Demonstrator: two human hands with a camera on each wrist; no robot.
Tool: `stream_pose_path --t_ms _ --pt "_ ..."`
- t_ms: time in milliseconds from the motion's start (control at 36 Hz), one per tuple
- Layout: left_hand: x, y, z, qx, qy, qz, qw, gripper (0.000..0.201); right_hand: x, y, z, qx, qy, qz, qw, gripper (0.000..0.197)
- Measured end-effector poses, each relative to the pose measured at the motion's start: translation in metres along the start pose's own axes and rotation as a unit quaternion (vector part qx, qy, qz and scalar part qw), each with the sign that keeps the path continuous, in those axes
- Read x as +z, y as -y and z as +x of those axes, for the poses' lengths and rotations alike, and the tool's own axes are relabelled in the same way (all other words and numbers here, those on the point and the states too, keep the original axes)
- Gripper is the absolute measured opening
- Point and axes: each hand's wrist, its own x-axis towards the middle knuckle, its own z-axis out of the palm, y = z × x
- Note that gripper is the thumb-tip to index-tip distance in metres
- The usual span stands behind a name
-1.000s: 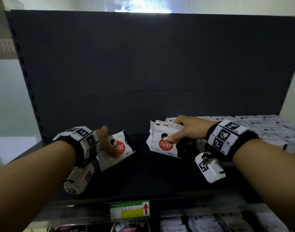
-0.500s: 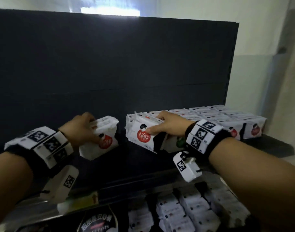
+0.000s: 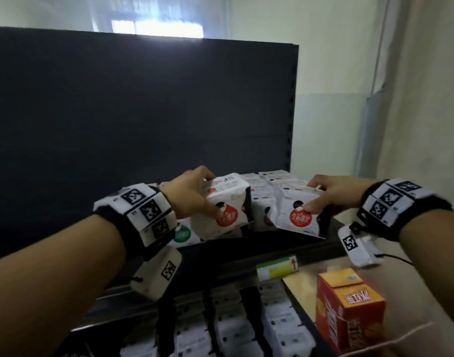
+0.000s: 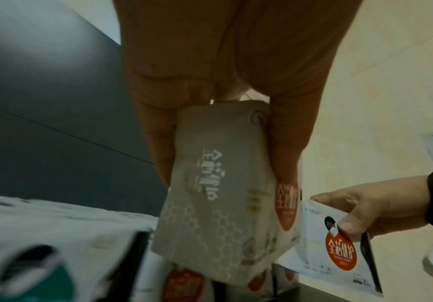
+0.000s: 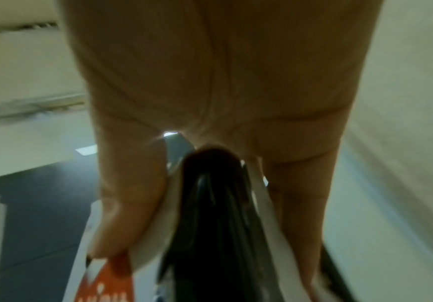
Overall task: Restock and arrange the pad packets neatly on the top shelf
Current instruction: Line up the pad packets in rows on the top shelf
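My left hand (image 3: 195, 194) grips a white pad packet with a red circle (image 3: 224, 204), thumb on its front and fingers over its top, above the packets standing on the top shelf (image 3: 285, 243). The left wrist view shows the same packet (image 4: 218, 196) pinched between thumb and fingers. My right hand (image 3: 326, 194) grips a second red-circle packet (image 3: 298, 215) at the shelf's right end, tilted forward; in the right wrist view that packet (image 5: 210, 214) sits between thumb and fingers. Rows of white packets (image 3: 269, 181) stand behind both.
A green-circle packet (image 3: 183, 234) stands below my left wrist. The black back panel (image 3: 143, 112) rises behind the shelf. The lower shelf holds several white packets (image 3: 233, 328). An orange carton (image 3: 349, 307) stands at lower right, a price label (image 3: 277, 267) on the shelf edge.
My view has swung right. Both hands carried their packets to the right, toward the shelf's right end; the left packet now sits over the standing row.
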Motion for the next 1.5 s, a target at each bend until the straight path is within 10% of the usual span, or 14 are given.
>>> stream_pose_path --t_ms 500,833,1083,1278,1500 --pt "0.113 -0.067 0.081 0.023 0.103 0.133 0.985 0.076 -0.026 -0.076 0.027 -0.006 0.001 -0.166 0.986 0.068" --pt "0.124 -0.07 0.089 0.074 0.047 0.311 0.946 0.029 -0.013 -0.082 0.043 0.014 -0.023 -0.273 0.962 0.086" --pt "0.125 -0.07 0.089 0.073 0.064 0.328 0.94 0.034 -0.004 -0.079 0.042 0.052 -0.024 -0.245 0.968 0.119" --pt "0.104 -0.059 0.07 0.084 0.0 0.173 0.981 0.071 0.001 -0.023 0.015 -0.083 -0.134 -0.137 0.978 0.078" --pt "0.045 -0.018 -0.029 0.104 -0.125 -0.107 0.981 0.015 0.096 0.086 -0.044 -0.323 -0.053 0.041 0.944 0.023"
